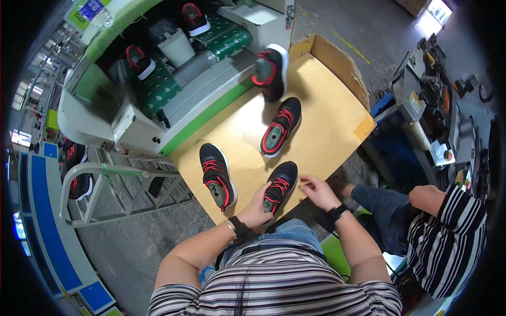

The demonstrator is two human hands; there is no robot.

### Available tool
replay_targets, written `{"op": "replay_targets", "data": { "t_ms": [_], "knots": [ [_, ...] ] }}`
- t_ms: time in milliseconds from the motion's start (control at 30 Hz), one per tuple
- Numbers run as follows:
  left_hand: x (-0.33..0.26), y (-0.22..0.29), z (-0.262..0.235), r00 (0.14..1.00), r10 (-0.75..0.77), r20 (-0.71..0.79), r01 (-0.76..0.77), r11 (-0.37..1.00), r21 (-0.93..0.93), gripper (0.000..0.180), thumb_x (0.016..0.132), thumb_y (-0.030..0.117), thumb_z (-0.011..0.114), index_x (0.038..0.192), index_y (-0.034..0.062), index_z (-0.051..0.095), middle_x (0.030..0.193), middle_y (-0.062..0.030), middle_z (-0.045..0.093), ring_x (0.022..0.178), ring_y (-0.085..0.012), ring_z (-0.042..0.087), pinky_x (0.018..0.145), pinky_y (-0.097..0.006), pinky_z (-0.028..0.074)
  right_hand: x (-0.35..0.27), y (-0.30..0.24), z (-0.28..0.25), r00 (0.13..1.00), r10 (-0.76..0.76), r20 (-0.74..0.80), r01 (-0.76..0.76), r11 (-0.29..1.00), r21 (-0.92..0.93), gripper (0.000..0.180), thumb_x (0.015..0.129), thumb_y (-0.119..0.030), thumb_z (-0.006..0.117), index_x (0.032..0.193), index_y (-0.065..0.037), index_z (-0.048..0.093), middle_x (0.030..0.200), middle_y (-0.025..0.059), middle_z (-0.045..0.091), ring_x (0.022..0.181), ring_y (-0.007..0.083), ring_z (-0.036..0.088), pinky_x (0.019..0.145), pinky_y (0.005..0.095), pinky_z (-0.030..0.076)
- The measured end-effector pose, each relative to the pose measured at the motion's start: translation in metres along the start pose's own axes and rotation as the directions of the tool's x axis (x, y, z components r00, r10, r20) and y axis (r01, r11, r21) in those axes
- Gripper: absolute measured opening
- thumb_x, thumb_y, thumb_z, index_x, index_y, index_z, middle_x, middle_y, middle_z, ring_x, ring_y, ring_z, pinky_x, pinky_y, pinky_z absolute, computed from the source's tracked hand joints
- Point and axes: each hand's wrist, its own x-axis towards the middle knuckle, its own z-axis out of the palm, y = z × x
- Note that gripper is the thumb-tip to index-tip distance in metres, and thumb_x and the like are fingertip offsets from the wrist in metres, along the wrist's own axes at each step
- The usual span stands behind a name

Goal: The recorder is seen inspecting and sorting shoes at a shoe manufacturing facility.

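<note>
Smooth, pale wood-toned tabletop point(329, 105) supports round-toed black shoes point(206, 152) with red laces point(285, 116) and white soles point(285, 68). Left hand point(256, 210) grasps the nearest shoe point(285, 173) by its side at the near edge; right hand point(320, 194), just beside it, is empty, fingers point(308, 180) loosely curled.

Purple bottle label point(91, 9): 11 o'clock, pale lettering, wording too small to tell.
Dark machine-panel marking point(288, 18): 12 o'clock, vertical, illegible.

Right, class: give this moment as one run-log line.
left hand: holding black shoe | right hand: beside it, nothing visibly held | second shoe: on table, left
</note>
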Motion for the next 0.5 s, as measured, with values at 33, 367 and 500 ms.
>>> {"op": "replay_targets", "data": {
  "t_ms": [33,367,500],
  "knots": [
    [0.001,0.009,-0.019,0.983,-0.113,0.144,0.144,0.964,-0.223,0.095,0.071,0.008,0.072,0.15,0.0077,0.018,0.132,-0.0164,0.046,0.121,-0.027,0.048,0.105,-0.035,0.037,0.016,-0.007,-0.005,0.996,0.018,-0.088,-0.02,1.0,-0.014,0.048,0.09,-0.022,0.066,0.131,-0.002,0.053,0.117,0.0184,0.063,0.099,0.0251,0.064,0.087,0.0349,0.051],
    [-0.043,0.173,-0.186,0.928,-0.195,-0.316,0.023,0.88,-0.475,0.09,0.071,-0.003,0.067,0.149,0.0046,0.023,0.127,-0.0121,0.05,0.11,-0.0212,0.054,0.095,-0.034,0.046,0.175,-0.071,0.063,0.773,-0.057,-0.632,-0.039,0.99,-0.136,0.124,0.065,-0.05,0.085,0.151,-0.001,0.01,0.152,0.0332,0.019,0.141,0.0456,0.023,0.117,0.0469,0.022],
    [0.009,0.183,-0.254,0.749,-0.082,-0.658,-0.257,0.879,-0.402,0.093,0.069,-0.003,0.066,0.149,0.0027,0.018,0.125,-0.0167,0.05,0.106,-0.0268,0.056,0.089,-0.037,0.05,0.18,-0.069,0.074,0.725,-0.156,-0.67,0.079,0.986,-0.144,0.1,0.069,-0.018,0.076,0.149,-0.008,0.018,0.149,0.032,0.025,0.138,0.045,0.028,0.116,0.046,0.025]
  ]
}}
